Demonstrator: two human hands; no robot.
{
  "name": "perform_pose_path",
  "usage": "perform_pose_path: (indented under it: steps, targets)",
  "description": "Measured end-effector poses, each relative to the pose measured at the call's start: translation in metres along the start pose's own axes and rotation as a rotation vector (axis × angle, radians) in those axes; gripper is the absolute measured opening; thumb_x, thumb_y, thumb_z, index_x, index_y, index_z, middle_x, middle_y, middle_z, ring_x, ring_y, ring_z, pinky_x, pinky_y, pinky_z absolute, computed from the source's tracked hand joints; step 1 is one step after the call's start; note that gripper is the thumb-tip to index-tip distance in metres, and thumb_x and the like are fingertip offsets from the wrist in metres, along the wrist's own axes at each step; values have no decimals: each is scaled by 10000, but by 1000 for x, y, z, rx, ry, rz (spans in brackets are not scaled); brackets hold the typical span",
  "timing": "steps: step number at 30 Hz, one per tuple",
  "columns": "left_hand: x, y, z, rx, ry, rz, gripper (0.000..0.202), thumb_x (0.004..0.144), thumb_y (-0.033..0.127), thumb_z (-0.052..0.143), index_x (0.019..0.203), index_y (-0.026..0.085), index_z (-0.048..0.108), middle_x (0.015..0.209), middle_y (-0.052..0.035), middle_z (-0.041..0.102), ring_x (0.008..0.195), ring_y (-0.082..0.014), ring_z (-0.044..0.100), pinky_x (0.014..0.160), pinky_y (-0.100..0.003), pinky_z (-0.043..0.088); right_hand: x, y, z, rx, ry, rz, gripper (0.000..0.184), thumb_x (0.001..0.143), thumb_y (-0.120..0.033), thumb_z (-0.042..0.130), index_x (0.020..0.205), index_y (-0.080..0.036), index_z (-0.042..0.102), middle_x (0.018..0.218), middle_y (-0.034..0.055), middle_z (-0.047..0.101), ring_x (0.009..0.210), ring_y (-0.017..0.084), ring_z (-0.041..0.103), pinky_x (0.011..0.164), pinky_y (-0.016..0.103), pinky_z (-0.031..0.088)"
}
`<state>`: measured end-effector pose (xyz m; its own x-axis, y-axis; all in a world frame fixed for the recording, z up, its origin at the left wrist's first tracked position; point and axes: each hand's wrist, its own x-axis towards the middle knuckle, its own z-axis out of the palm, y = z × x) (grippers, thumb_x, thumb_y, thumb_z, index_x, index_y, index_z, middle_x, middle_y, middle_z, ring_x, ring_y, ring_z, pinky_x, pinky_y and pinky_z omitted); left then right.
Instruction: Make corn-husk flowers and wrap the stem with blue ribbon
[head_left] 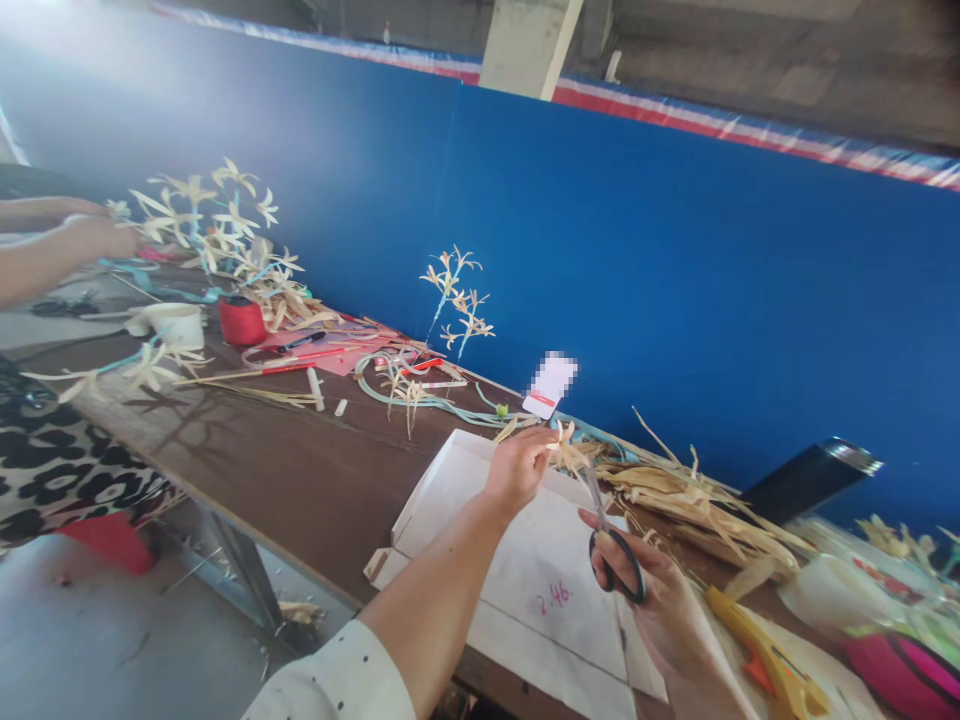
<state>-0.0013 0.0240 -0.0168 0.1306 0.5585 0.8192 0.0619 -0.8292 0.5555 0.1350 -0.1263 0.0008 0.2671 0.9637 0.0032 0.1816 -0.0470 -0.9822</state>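
Note:
My left hand (519,467) pinches a small straw flower (568,452) above a flattened white cardboard sheet (525,560). My right hand (651,592) grips black-handled scissors (609,540), their blades pointing up at the flower. A heap of dried straw strips (697,500) lies just behind both hands.
A yellow tool (765,655) lies right of my right hand, with a black cylinder (806,478) behind it. On the brown table (285,470) sit a red thread spool (241,320), a white bowl (174,322), straw flower sprays (457,295) and blue ribbon. Another person's arms (52,240) work at far left.

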Motion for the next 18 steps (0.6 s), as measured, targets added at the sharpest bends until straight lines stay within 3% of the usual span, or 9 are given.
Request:
perform_pose_path:
  steps: [3, 9, 18]
  targets:
    - [0, 0, 0, -6, 7, -3, 213, 825, 106, 487, 924, 189, 656, 1020, -60, 691, 992, -155, 626, 875, -276, 510, 1, 0, 1, 1, 15, 3, 309, 719, -476, 684, 732, -170, 729, 585, 13, 515, 574, 128, 437, 573, 281, 350]
    - [-2, -2, 2, -23, 6, 1, 202, 826, 107, 493, 911, 194, 655, 1022, -58, 692, 983, -151, 631, 870, -269, 512, 1, 4, 1, 29, 39, 25, 467, 700, -454, 711, 1063, -161, 692, 596, -1, 523, 558, 123, 430, 559, 279, 343]
    - [-1, -2, 2, -31, 6, -8, 180, 829, 122, 505, 898, 188, 658, 1015, -61, 694, 974, -153, 636, 865, -271, 516, -1, 3, 3, 10, 88, 23, 482, 692, -461, 714, 1055, -145, 695, 571, -6, 491, 529, 107, 404, 514, 263, 324]
